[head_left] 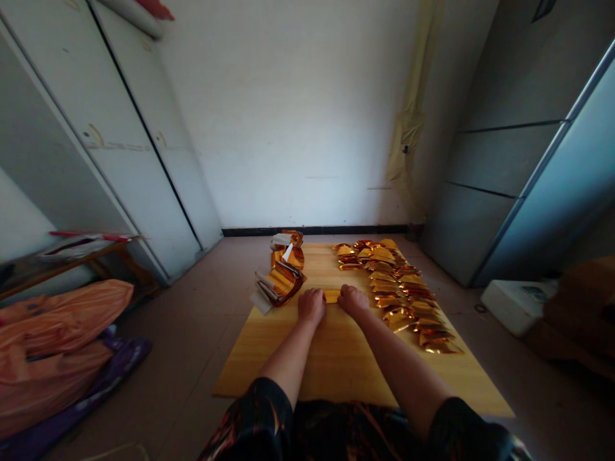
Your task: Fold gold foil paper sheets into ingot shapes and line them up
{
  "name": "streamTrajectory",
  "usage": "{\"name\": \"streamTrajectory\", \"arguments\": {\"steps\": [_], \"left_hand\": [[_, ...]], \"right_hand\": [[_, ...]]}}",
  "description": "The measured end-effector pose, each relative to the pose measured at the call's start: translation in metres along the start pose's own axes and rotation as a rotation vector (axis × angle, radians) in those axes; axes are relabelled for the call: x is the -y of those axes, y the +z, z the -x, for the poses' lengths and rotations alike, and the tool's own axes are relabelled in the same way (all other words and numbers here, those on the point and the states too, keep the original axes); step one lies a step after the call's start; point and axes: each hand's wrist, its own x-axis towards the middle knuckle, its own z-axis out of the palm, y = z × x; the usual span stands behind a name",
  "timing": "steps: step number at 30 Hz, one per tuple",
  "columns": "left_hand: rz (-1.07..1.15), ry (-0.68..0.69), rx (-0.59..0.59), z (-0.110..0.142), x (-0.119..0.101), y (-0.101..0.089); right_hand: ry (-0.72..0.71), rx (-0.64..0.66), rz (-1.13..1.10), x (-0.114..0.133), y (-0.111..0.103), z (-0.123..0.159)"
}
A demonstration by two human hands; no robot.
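Head view: L hand (pixel 312 307) and R hand (pixel 354 301) are on opp. ends of a gold paper strip (pixel 332 296), which lies approx. mid-board, btwn the L and R edges of the board (pixel 312 378). Both grips look narrow, fingers curled onto the strip's ends; can't tell where the thumbs are. For a neat crease, even pressure w/ both hands works best, strip flat and parallel to the board's near edge, pull light, as thin foil prob. wrinkles or tears if yanked. Loose gold sheets (pixel 284 280) sit by the L edge, toward the far L corner; folded gold pieces (pixel 387 283) run in rows along the R edge from the far R corner. R elbow should stay clear of those, esp. the nearest ones, since they'd crush easily.
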Motion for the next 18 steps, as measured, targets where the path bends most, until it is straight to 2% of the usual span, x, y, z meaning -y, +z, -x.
{"name": "streamTrajectory", "arguments": {"steps": [10,14,18], "left_hand": [[0.022,-0.033,-0.04,0.004,-0.002,-0.001],[0.037,-0.043,-0.05,0.004,0.0,0.0],[0.058,-0.054,-0.028,0.003,0.002,-0.002]], "right_hand": [[0.1,0.046,-0.039,0.008,-0.006,0.001],[0.115,0.083,-0.086,0.003,-0.008,-0.002],[0.108,0.066,-0.135,-0.009,-0.004,-0.009]]}}
